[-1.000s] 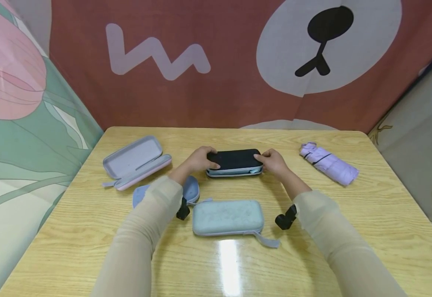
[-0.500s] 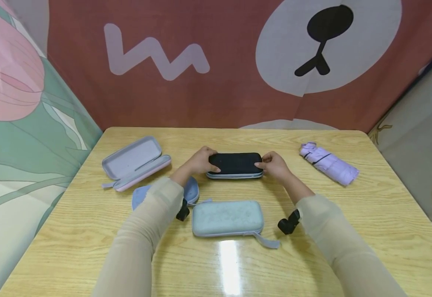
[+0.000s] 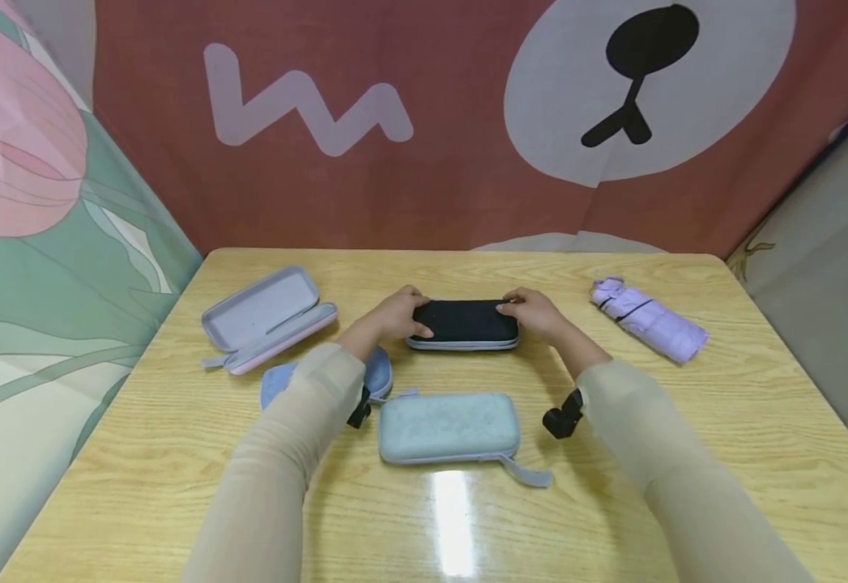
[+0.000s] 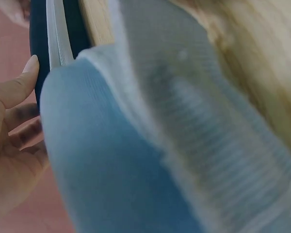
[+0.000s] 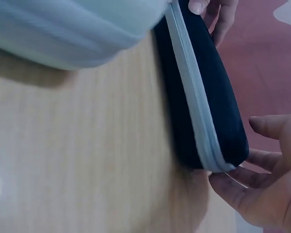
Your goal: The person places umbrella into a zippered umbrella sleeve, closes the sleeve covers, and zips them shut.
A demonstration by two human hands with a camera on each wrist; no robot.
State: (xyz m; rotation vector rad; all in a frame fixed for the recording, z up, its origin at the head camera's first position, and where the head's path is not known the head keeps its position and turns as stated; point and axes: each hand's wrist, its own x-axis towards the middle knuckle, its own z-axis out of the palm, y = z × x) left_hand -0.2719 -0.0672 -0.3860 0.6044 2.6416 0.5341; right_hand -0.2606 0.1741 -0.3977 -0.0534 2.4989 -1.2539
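Observation:
A black zip case (image 3: 467, 321) with a pale zipper band lies at the far middle of the table, its lid down. My left hand (image 3: 398, 314) grips its left end, thumb on the lid; in the left wrist view that thumb and curled fingers (image 4: 19, 116) meet the dark case. My right hand (image 3: 536, 314) is round the right end. In the right wrist view its fingers (image 5: 228, 189) bend about the corner where the zipper band ends, and the thumb is over the lid side. A zipper pull cannot be made out.
A mint zip case (image 3: 449, 429) with a strap lies nearer. At left an open grey-and-pink case (image 3: 270, 320) stands beside a blue case (image 3: 378, 372), partly hidden by my left sleeve. A folded lilac umbrella (image 3: 649, 320) lies at right on the wooden table (image 3: 562, 518).
The black case's lid has come down; the light blue contents seen at its right front gap are now covered. My right hand has shifted slightly back along the right end.

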